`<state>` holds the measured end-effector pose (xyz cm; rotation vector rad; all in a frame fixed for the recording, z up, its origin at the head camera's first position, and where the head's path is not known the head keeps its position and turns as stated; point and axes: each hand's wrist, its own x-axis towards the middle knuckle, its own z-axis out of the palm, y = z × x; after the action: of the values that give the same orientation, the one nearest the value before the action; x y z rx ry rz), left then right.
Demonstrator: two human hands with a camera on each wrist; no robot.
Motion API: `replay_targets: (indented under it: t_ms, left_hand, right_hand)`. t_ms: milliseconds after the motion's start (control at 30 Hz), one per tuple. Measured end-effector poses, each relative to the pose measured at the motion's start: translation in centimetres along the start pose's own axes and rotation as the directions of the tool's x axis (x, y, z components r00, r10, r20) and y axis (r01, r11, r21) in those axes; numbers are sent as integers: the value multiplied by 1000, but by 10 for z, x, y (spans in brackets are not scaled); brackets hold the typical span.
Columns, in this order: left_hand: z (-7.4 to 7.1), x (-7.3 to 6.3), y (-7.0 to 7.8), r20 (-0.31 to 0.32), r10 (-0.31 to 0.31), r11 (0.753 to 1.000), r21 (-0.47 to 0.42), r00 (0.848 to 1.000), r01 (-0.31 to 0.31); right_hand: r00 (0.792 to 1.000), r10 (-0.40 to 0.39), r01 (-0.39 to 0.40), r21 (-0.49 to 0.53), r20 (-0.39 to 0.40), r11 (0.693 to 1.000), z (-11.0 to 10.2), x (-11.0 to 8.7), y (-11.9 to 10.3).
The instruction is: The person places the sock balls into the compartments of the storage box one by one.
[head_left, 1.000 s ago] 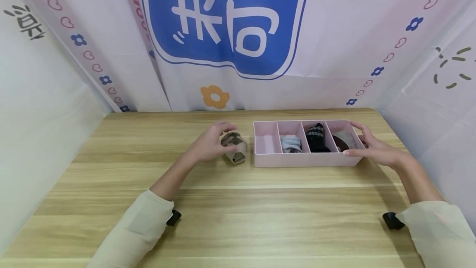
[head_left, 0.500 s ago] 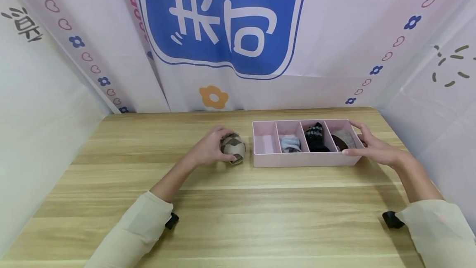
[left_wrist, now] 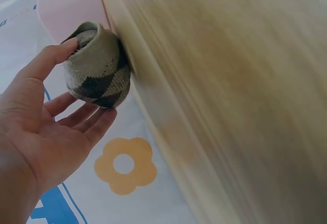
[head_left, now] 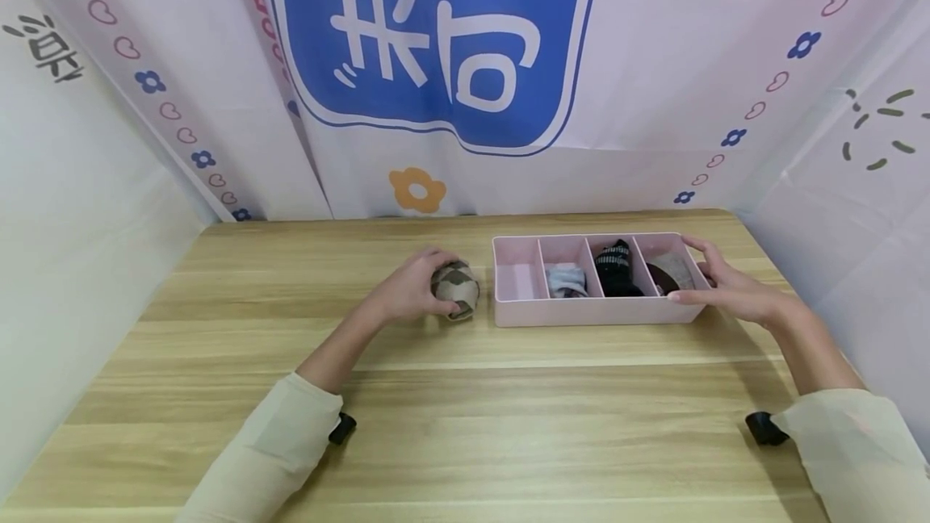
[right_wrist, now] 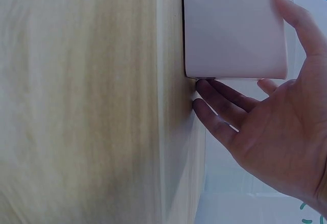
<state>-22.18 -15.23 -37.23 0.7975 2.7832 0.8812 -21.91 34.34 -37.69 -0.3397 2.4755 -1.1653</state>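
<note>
In the head view a rolled sock (head_left: 459, 290) in beige and dark green diamonds sits on the wooden table, left of a pink box (head_left: 599, 313). My left hand (head_left: 408, 287) grips it from the left; in the left wrist view the thumb lies at the sock's rolled opening (left_wrist: 89, 38) and the fingers against its far side. My right hand (head_left: 739, 295) holds the box's right end, thumb at the front wall and fingers round the end wall. The box's leftmost compartment (head_left: 517, 281) is bare. The others hold a light grey sock (head_left: 567, 279), a black sock (head_left: 614, 271) and a grey-and-brown sock (head_left: 674, 269).
The wooden table (head_left: 465, 426) runs up to a white printed cloth (head_left: 639, 103) at the back. More white cloth hangs at both sides. A black wrist device (head_left: 766, 428) shows at the right sleeve, and another (head_left: 342, 428) at the left.
My left hand has closed its thumb and fingers onto the rolled sock, which turned slightly within the grasp. The right hand and the box stay in place.
</note>
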Motion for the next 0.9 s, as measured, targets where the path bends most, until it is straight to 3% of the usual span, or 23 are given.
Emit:
replay_targets:
  t_ms: [133,900]
  left_hand:
    - [-1,0,0,4,12,1000,1,1000,-12]
    - [0,4,4,8,-45,999,7,999,45]
  right_hand:
    - [1000,-1,1,-3,3,1000,0,1,1]
    - [1000,-13,13,-14,-7,1000,1,1,0]
